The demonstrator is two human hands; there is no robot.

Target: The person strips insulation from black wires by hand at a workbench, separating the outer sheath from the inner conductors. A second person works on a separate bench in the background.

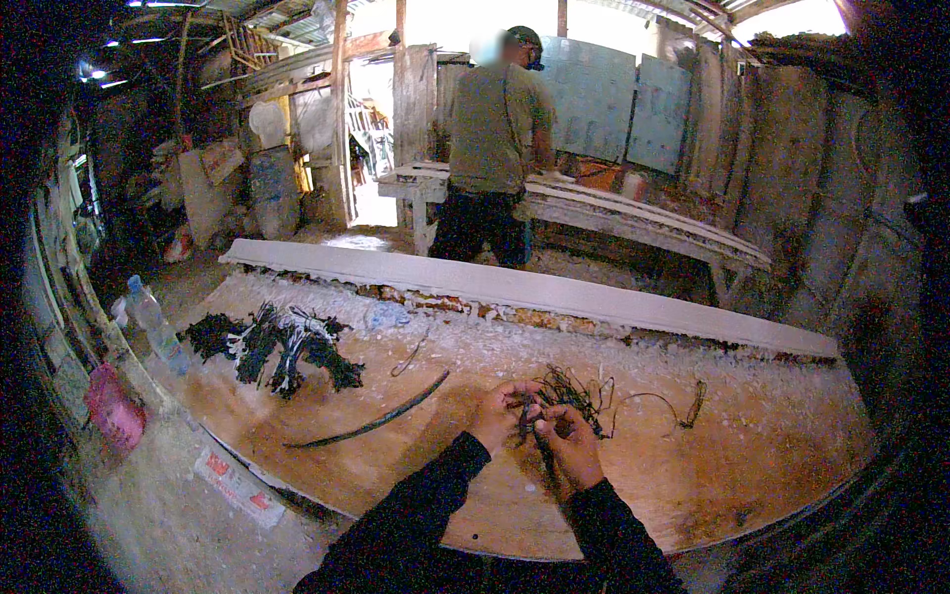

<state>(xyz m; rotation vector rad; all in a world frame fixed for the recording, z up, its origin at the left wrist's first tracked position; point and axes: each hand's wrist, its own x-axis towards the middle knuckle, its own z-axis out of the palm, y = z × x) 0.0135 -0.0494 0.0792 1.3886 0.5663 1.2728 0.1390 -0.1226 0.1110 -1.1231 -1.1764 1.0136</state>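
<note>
My left hand point(495, 418) and my right hand point(569, 444) meet above the wooden tabletop, fingers closed around a small dark bundle of thin strands; its exact kind is too blurred to tell. Just beyond them lies a loose tangle of thin dark wire-like strands point(574, 391), with one strand trailing right to a small coil point(696, 406). Left of my hands rests a long, curved dark strip point(381, 418). Farther left, several black bundles with whitish strands point(287, 348) lie in a heap.
A long white plaster-like beam point(534, 287) runs along the table's far edge. A clear plastic bottle point(153, 315) stands at the left, near a pink bag point(117, 406). Beyond, a person point(495, 129) works at a long whitened bench point(633, 220).
</note>
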